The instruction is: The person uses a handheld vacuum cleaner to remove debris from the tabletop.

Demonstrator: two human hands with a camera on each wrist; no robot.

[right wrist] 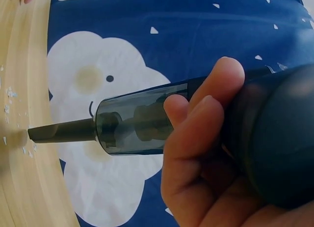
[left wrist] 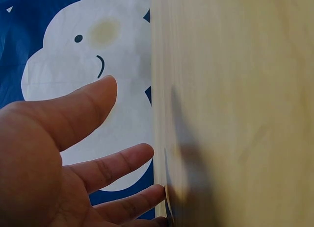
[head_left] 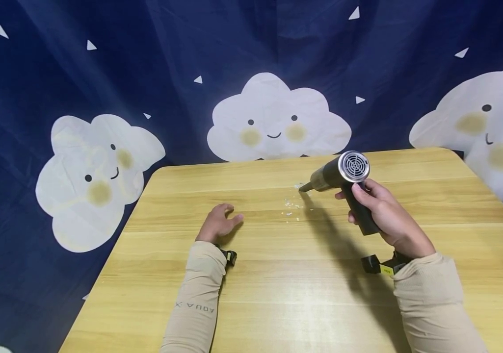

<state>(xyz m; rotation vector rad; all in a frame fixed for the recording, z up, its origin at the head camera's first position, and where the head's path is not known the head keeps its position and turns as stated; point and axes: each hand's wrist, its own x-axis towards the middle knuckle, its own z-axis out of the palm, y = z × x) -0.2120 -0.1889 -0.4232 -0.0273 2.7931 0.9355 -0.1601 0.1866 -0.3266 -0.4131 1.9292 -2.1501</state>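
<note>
A dark handheld vacuum cleaner (head_left: 328, 176) with a see-through front and a flat narrow nozzle (right wrist: 61, 131) is gripped by its handle in my right hand (head_left: 385, 211). The nozzle's tip points down at small white paper-like scraps (head_left: 288, 203) scattered on the wooden table; whether it touches the surface I cannot tell. Left of the scraps, my left hand (head_left: 220, 223) rests at the tabletop holding nothing. Its thumb and fingers are spread and loosely bent in the left wrist view, the fingertips (left wrist: 156, 190) near the wood.
The light wooden table (head_left: 154, 274) ends at a back edge against a dark blue curtain (head_left: 180, 44) printed with white smiling clouds and small triangles. A black strap with a small device (head_left: 383, 264) sits on my right wrist, another (head_left: 229, 256) on my left.
</note>
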